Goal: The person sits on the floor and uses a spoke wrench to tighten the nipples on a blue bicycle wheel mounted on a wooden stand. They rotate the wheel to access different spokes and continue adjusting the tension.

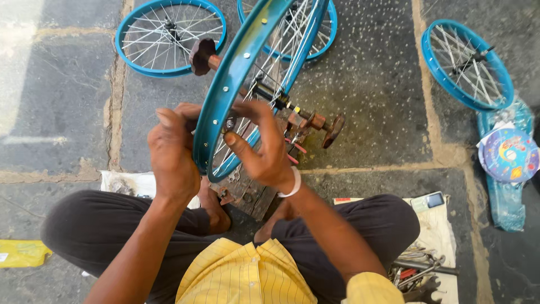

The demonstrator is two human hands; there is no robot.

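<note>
Hands on upright blue wheel rim (pixel 233 67), left hand (pixel 171 155) fingers clamped on rim edge, right hand (pixel 264 149) fingers pinched together at spokes (pixel 275 56)

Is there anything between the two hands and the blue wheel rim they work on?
Nothing visible. The left hand is against the outside of the blue wheel rim, and the right hand reaches in among the spokes from the other side.
</note>
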